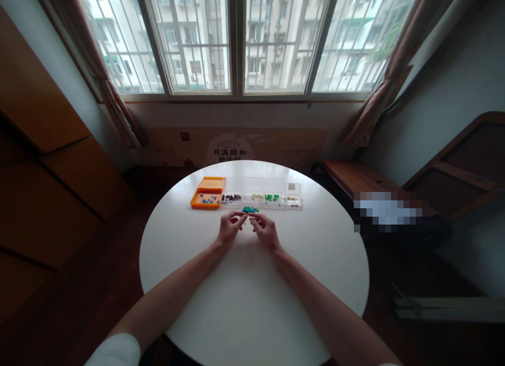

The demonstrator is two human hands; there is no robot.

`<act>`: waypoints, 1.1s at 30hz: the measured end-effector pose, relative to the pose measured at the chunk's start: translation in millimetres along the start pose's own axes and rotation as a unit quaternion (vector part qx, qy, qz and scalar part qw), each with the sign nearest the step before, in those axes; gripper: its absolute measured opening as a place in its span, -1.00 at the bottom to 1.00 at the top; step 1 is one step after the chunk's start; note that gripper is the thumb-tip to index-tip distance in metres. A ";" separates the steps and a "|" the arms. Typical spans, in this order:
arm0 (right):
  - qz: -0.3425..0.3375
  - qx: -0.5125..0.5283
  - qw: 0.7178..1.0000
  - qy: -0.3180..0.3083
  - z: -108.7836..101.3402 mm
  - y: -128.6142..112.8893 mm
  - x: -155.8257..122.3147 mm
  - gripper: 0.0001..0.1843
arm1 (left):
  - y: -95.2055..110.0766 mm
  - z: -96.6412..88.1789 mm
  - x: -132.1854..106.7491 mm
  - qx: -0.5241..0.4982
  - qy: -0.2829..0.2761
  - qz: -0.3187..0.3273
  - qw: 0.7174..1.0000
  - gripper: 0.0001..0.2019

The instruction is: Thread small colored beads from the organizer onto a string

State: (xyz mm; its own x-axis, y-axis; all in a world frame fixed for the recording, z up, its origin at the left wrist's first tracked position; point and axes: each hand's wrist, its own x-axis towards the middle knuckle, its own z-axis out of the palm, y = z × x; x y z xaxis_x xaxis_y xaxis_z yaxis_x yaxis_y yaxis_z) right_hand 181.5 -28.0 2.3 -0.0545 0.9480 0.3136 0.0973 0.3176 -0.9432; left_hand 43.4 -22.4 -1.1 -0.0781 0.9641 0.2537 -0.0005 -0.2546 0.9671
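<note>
Both my hands rest on a round white table [252, 303], close together near its middle. My left hand [230, 228] has its fingers pinched on something tiny that I cannot make out. My right hand [265, 230] is pinched the same way, its fingertips almost touching the left ones. Just beyond the fingertips lies a small heap of teal and green beads [250, 210]. Behind it stands a row of boxes: an orange tray [205, 199] with blue beads, then clear boxes [262, 197] holding dark, cream, green and brownish beads.
A barred window [236, 40] with curtains fills the far wall. Wooden cupboards [47, 161] stand at the left. A wooden bench [355, 179] and a wooden frame [465, 166] are at the right. A printed cardboard panel [232, 148] leans under the window.
</note>
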 end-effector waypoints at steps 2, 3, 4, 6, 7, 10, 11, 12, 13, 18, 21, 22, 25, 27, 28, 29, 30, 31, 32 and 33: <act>0.000 -0.002 1.000 -0.001 0.1 0.7 0.0 -0.71 | -2.2 -0.4 0.8 -0.004 0.005 -0.001 1.000 -0.70; 0.000 -0.004 1.000 -0.002 0.2 1.3 0.1 -0.71 | -3.1 -0.5 1.2 -0.006 0.007 -0.001 1.000 -0.69; 0.000 -0.006 1.000 -0.002 0.3 1.9 0.2 -0.71 | -3.9 -0.6 1.5 -0.007 0.008 -0.001 1.000 -0.69; 0.000 -0.010 1.000 -0.004 0.5 3.0 0.3 -0.71 | -4.8 -0.6 2.0 -0.006 0.009 -0.001 1.000 -0.68; 0.000 -0.012 1.000 -0.005 0.6 3.5 0.3 -0.71 | -5.1 -0.6 2.2 -0.005 0.010 -0.001 1.000 -0.68; -0.001 -0.016 1.000 -0.009 1.1 4.2 0.2 -0.70 | -5.6 -0.6 2.6 -0.004 0.016 0.000 1.000 -0.68; -0.002 -0.017 1.000 -0.009 1.2 4.3 0.1 -0.70 | -5.8 -0.6 2.7 -0.005 0.018 0.000 1.000 -0.68; -0.004 -0.018 1.000 -0.009 1.4 4.3 0.1 -0.70 | -5.9 -0.6 2.8 -0.006 0.020 -0.001 1.000 -0.68; -0.006 -0.020 1.000 -0.009 1.5 4.4 0.0 -0.70 | -6.0 -0.6 2.8 -0.006 0.022 -0.001 1.000 -0.68; -0.008 -0.026 1.000 -0.007 1.3 5.0 0.0 -0.69 | -3.4 -0.2 1.8 -0.010 0.017 -0.004 1.000 -0.69; -0.006 -0.021 1.000 -0.004 1.1 4.9 0.1 -0.69 | -0.3 0.2 0.6 -0.007 0.008 -0.006 1.000 -0.70; -0.006 -0.019 1.000 -0.003 1.1 4.6 0.1 -0.69 | 0.4 0.3 0.3 -0.005 0.006 -0.005 1.000 -0.70; -0.005 -0.015 1.000 -0.002 1.4 3.5 -0.1 -0.70 | 0.6 0.1 0.1 -0.003 0.000 -0.002 1.000 -0.69; -0.006 -0.016 1.000 -0.005 1.5 2.8 -0.3 -0.71 | -0.9 -0.4 0.4 -0.005 0.000 0.002 1.000 -0.69; -0.006 -0.018 1.000 -0.007 1.6 2.4 -0.4 -0.71 | -1.9 -0.7 0.7 -0.006 0.001 0.004 1.000 -0.68; -0.005 -0.019 1.000 -0.008 1.6 2.0 -0.5 -0.70 | -3.0 -1.0 1.1 -0.007 0.002 0.004 1.000 -0.68; -0.005 -0.021 1.000 -0.008 1.5 1.5 -0.7 -0.70 | -4.0 -1.2 1.4 -0.007 0.004 0.004 1.000 -0.68; -0.005 -0.022 1.000 -0.006 1.5 0.9 -0.9 -0.70 | -4.9 -1.4 1.7 -0.007 0.007 0.003 1.000 -0.68; -0.006 -0.022 1.000 -0.003 1.3 0.3 -1.2 -0.70 | -5.6 -1.5 2.0 -0.007 0.009 0.003 1.000 -0.68; -0.008 -0.023 1.000 0.002 1.1 -0.4 -1.4 -0.69 | -6.0 -1.4 2.0 -0.006 0.010 0.003 1.000 -0.67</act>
State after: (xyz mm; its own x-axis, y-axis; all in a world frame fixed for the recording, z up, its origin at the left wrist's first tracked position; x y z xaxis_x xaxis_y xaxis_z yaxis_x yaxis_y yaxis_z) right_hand 180.4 -29.5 2.1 -0.0531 0.9428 0.3291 0.1415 0.3333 -0.9321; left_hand 41.8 -19.0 -6.4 -0.0972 0.9608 0.2596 -0.0114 -0.2619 0.9650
